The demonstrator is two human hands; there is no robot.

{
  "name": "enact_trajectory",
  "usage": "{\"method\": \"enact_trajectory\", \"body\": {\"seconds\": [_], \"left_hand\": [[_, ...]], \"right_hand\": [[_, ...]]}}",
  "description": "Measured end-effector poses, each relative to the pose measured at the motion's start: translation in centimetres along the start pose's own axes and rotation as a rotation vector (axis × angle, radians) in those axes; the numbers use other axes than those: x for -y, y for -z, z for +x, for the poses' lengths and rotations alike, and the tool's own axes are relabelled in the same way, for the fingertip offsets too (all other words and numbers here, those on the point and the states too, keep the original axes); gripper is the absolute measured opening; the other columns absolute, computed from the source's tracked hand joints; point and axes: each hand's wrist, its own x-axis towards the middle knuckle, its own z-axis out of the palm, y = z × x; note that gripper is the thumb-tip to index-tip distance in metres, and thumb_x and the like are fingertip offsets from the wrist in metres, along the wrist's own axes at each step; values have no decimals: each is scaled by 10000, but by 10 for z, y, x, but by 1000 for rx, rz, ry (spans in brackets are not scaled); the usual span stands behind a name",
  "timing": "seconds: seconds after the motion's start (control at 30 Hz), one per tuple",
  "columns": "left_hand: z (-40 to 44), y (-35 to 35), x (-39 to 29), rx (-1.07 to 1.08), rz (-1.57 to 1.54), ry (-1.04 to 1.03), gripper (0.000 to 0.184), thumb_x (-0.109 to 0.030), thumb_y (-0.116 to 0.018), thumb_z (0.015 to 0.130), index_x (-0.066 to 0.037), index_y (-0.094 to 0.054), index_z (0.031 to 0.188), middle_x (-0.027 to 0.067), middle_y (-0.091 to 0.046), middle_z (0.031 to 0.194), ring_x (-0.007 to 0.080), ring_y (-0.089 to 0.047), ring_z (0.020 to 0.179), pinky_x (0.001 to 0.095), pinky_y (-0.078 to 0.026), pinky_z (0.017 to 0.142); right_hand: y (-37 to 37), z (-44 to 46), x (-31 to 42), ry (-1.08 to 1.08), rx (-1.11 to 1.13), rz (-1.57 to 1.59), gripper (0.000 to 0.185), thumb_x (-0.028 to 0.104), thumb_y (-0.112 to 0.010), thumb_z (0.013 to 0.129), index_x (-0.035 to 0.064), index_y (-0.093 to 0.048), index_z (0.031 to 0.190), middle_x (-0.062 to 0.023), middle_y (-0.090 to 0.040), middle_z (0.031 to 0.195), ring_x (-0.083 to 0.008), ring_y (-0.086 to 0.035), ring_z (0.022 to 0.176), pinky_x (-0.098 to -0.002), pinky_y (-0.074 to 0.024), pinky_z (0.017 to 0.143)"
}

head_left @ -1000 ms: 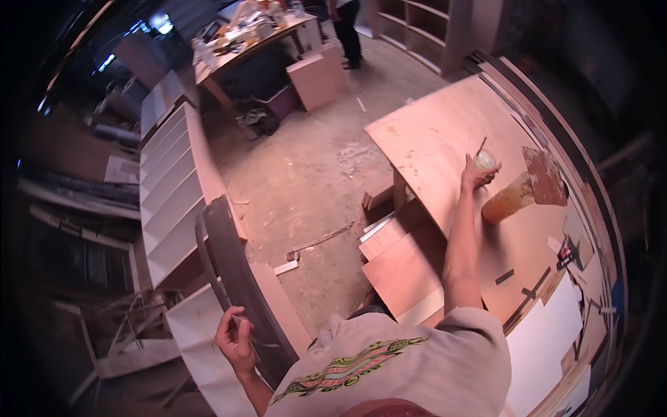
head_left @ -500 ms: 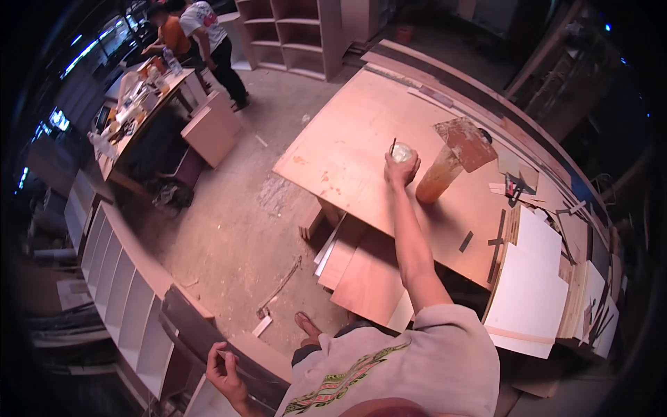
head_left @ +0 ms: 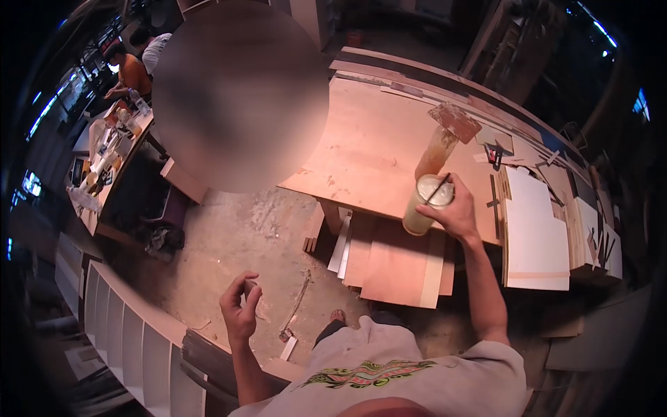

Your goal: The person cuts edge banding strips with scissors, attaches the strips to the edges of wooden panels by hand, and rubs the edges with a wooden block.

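My right hand [head_left: 458,208] is wrapped round a tall clear cup [head_left: 418,219] of pale, icy drink. A dark straw [head_left: 438,187] leans out of its top. The cup is held above the near edge of the plywood table [head_left: 368,132]. Behind it on the table stands an orange cylindrical container [head_left: 437,153], with a stained flat board [head_left: 455,122] lying across its top. My left hand [head_left: 241,306] is raised above the floor at the lower left, fingers curled toward the thumb. Something small and dark seems to be between them, too unclear to name.
White-faced panels [head_left: 535,229] are stacked at the table's right, near a small dark-and-red tool [head_left: 494,154]. Plywood sheets [head_left: 399,260] lie below the table. A cluttered workbench [head_left: 114,156] and two people [head_left: 132,73] are at the left. A blurred disc hides the upper left middle.
My right hand has brought the cup from beside the orange container back toward me, over the table's near edge. My left hand has risen and moved slightly right. The view has shifted.
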Motion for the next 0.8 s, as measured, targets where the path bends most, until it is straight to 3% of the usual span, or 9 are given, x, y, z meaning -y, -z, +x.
{"method": "enact_trajectory", "body": {"seconds": [0.07,0.37,0.43,0.57,0.7,0.8], "left_hand": [[15,1,0,47,-3,-23,183,-23,-595,808,35,-583,982,-27,-455,659,55,-430,629,203,-376,646],[47,-56,-31,373,-37,-183,201,-37,-613,813,28,-586,1002,-37,-436,650,52,-408,625,198,-361,624],[45,-79,-39,473,-26,-246,203,-33,-610,815,27,-587,1008,-37,-439,649,51,-412,625,199,-366,620],[30,-139,-50,609,-65,-235,215,-34,-608,818,27,-588,1023,-28,-465,677,48,-435,633,195,-371,619],[-5,-213,-65,764,-154,-221,242,-74,-596,848,19,-577,1071,-25,-490,728,44,-447,657,183,-358,587],[-40,-269,-78,859,-211,-252,264,-67,-588,853,27,-567,1098,-2,-529,785,51,-459,666,176,-362,589]], "right_hand": [[22,-25,16,101,47,-163,633,328,-847,501,3,-546,952,-115,-615,889,-203,-607,849,-318,-481,782],[98,-143,77,14,-47,-188,642,326,-844,480,-3,-541,940,-123,-602,865,-215,-616,790,-324,-491,737],[119,-168,86,55,-81,-200,651,327,-849,479,0,-538,948,-131,-582,856,-251,-616,774,-332,-494,709],[164,-223,94,47,-156,-247,721,351,-879,449,-7,-538,973,-120,-563,843,-234,-599,764,-313,-479,693],[212,-281,90,22,-249,-257,689,269,-880,450,-6,-545,986,-125,-569,836,-247,-591,702,-318,-476,618],[248,-328,86,-79,-276,-272,700,246,-855,421,8,-536,997,-134,-547,854,-301,-592,733,-362,-485,648]]}}
